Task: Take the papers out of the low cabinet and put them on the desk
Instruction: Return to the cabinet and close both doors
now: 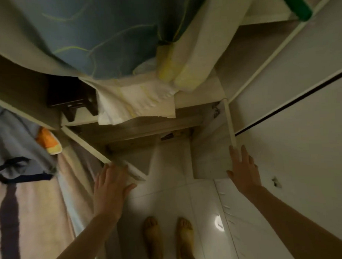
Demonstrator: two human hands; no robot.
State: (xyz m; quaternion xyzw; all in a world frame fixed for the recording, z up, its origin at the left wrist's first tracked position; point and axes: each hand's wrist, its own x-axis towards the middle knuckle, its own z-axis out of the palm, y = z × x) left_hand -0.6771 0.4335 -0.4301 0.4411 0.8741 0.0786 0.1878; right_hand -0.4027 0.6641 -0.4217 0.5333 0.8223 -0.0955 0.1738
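I look straight down at the low cabinet [147, 130], whose two white doors stand swung out toward me. My left hand [111, 186] lies flat with spread fingers on the outer end of the left door [85, 146]. My right hand [244, 169] rests with spread fingers against the top edge of the right door [210, 159]. Neither hand holds anything. The cabinet's inside is dark, and I cannot make out any papers in it. Above it is the desk [196, 98], partly covered by a blue cloth [97, 39], with a white sheet [138, 103] hanging over its front edge.
A dark box [70, 96] sits under the cloth at the left. Clothes and a pink towel [33, 202] hang at the far left. White wardrobe panels [302, 134] fill the right side. My bare feet [168, 238] stand on the glossy white floor tiles.
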